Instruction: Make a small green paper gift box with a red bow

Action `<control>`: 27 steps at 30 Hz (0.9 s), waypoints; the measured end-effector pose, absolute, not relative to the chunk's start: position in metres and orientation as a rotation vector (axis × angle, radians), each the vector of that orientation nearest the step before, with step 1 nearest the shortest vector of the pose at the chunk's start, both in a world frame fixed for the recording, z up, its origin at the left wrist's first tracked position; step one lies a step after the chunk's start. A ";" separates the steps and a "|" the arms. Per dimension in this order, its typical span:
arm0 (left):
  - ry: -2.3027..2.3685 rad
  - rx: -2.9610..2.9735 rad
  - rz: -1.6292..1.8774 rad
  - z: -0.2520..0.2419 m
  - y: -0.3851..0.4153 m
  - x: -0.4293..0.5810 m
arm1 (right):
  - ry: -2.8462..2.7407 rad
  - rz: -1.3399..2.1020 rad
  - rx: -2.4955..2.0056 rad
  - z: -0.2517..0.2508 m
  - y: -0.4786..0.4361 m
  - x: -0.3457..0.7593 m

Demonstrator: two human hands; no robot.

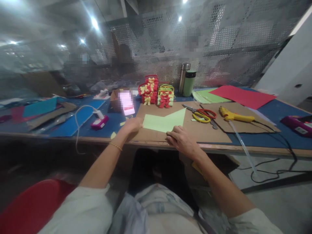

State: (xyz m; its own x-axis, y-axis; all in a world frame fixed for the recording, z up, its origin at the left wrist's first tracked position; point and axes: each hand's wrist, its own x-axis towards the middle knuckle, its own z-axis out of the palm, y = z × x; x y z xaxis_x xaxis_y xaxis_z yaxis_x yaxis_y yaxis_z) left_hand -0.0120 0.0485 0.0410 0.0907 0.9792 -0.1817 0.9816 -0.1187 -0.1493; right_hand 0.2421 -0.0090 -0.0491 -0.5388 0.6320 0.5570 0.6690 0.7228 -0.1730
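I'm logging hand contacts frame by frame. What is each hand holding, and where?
Both press the light green paper flat: left hand at its left edge, right hand at its near edge. Neither lifts it.

A light green paper sheet [163,123] lies flat on brown cardboard at frame centre, its top edge notched in a V, both lower corners under hands.

Left hand [133,125] covers the left corner of the green paper [164,123]; its fingers can't be seen, so grip is unclear. Right hand [181,139] hides the paper's near edge. Phone screen [126,100] is blurred out. Background behind the perforated panel [219,42] is smeared, figures unreadable. Purple device [298,126] cut off by the right edge. Glue gun cable [290,152] drops below the tabletop [255,149].
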 end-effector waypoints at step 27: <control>1.425 2.933 0.320 -0.010 -0.013 0.012 | -2.356 -0.360 -1.016 -0.050 -0.006 0.234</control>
State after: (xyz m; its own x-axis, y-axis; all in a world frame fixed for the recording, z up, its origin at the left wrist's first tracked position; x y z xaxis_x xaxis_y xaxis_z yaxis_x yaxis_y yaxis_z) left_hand 0.0120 -0.0125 -0.0098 0.6046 0.7618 0.2327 0.7881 -0.6145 -0.0360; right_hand 0.2341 -0.0056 -0.0503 -0.5672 0.5880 0.5766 0.7333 0.6793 0.0286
